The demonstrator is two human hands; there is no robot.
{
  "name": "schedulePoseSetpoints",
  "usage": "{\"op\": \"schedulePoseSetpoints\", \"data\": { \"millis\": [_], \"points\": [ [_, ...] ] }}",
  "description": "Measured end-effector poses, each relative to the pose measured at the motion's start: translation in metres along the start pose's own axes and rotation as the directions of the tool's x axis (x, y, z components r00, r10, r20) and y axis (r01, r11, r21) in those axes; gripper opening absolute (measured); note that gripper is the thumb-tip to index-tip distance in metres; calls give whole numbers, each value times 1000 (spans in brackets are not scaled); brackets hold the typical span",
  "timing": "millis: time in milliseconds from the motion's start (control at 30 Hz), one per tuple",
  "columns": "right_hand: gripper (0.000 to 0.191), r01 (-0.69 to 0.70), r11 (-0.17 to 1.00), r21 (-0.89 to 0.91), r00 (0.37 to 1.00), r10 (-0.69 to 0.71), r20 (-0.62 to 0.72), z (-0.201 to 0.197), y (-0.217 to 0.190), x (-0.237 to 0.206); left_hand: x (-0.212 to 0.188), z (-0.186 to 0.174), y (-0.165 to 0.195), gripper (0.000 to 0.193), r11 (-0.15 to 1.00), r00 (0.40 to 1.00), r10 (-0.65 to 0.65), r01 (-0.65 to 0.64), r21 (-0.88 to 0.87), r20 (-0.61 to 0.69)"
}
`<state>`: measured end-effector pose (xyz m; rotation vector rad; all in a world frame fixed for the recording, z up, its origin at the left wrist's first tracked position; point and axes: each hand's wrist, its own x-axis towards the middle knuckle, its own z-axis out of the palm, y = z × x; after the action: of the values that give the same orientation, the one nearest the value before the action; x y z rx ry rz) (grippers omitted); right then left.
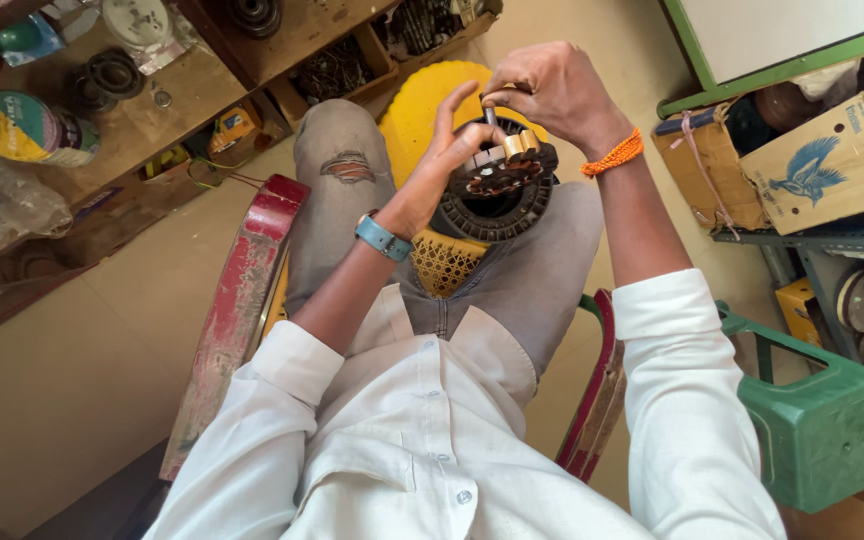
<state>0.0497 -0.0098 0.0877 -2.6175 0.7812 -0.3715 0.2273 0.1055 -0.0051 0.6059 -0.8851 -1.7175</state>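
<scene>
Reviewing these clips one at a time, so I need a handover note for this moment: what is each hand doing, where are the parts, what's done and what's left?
Left hand: fingers spread, steadying the round motor stator on the lap.
Right hand: pinched on a thin metal tool pressed down into the stator's top.
Stator rests over a yellow plastic stool between the knees.
Done: copper coils sit on part of the ring.
Left: cannot tell how many slots remain.

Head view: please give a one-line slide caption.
Both hands, left and right, work on a round motor stator resting on the lap.
</scene>
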Motion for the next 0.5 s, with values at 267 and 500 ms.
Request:
{"op": "schedulePoseSetpoints", "data": {
  "millis": [267,500],
  "points": [
    [15,11,978,-207,1000,-12,-4,-31,-54,-16,-1,0,-2,43,989,993,96,-87,120,-66],
    [13,-106,976,-190,987,80,-138,-27,-82,-47,-1,-2,-18,35,989,994,85,-75,124,-72]
  ]
}}
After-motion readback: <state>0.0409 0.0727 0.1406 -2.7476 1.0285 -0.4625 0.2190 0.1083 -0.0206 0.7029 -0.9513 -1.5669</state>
